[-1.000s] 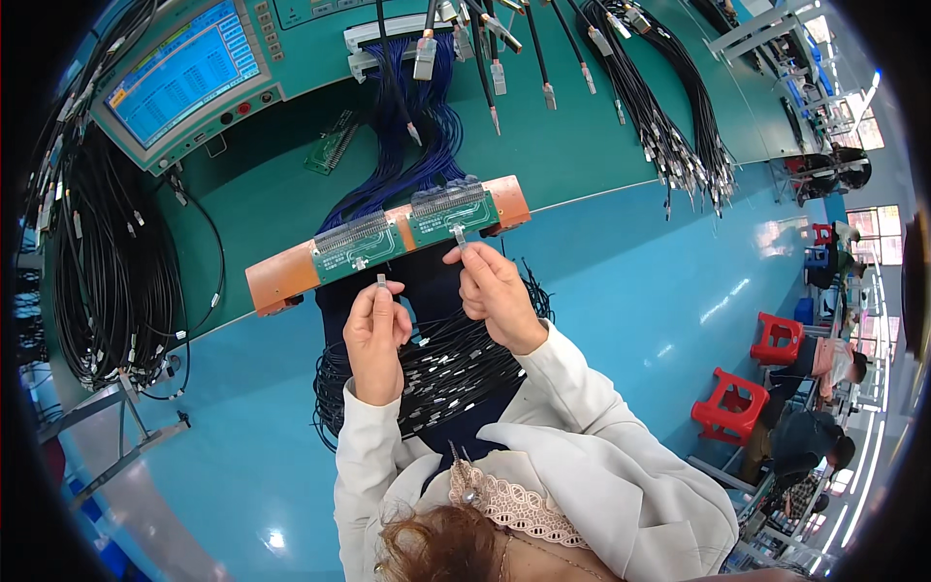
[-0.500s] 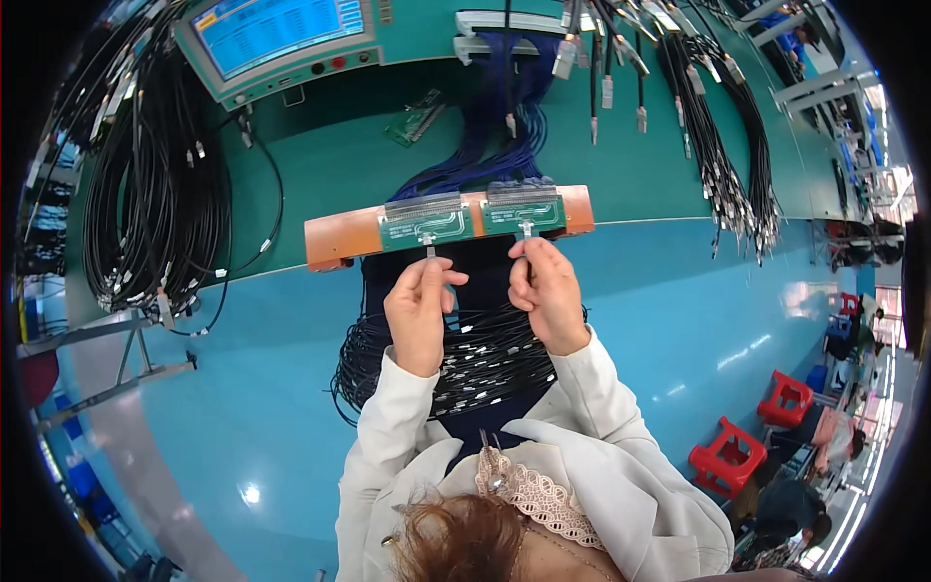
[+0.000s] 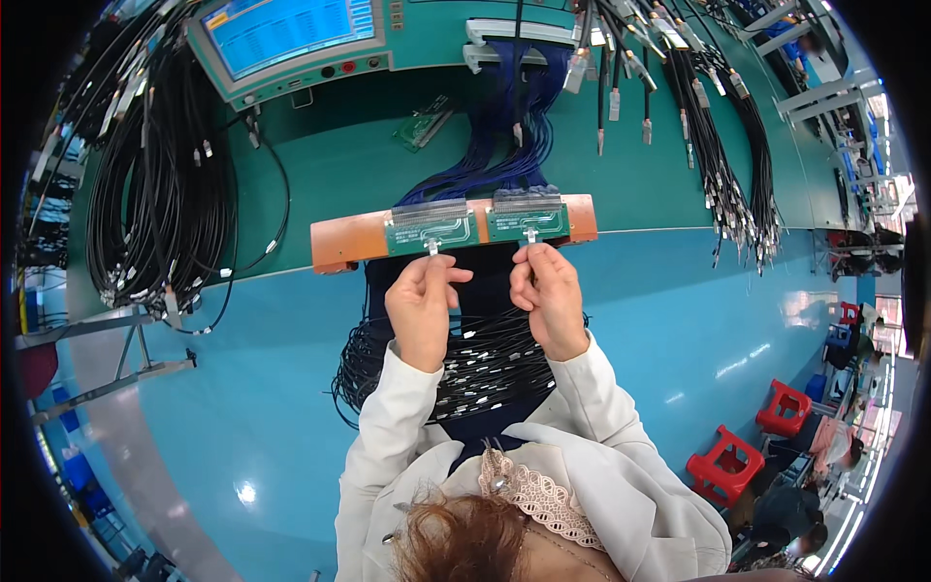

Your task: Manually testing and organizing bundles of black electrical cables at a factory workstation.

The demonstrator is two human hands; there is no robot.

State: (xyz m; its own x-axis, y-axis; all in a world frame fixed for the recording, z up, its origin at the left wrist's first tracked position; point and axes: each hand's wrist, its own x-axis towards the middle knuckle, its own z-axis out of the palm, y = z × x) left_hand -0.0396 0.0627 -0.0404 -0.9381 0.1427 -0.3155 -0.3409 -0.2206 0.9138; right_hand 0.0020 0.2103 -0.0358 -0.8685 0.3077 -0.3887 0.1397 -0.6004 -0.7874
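Two green circuit boards, a left one (image 3: 456,231) and a right one (image 3: 548,223), are mounted on an orange-brown bar (image 3: 351,241) along the bench's near edge. My left hand (image 3: 419,306) pinches a small cable connector (image 3: 433,248) at the front edge of the left board. At the right board's front edge, my right hand (image 3: 551,301) has its thumb and fingertips closed on another small cable connector (image 3: 530,239). How deep either connector sits is too small to tell. A bundle of black cables (image 3: 485,364) with white ends lies across my lap, below both hands.
Dark blue wires (image 3: 485,160) run from the boards back to a tester with a lit screen (image 3: 291,39). A loose green board (image 3: 423,126) lies on the green bench (image 3: 630,184). Black cable bundles hang at left (image 3: 160,204) and right (image 3: 718,155). Red stools (image 3: 725,466) stand at right.
My left fingers have moved slightly closer to the left board, bringing the connector up to its front edge. My right hand stays almost in place. The whole view has shifted a little.
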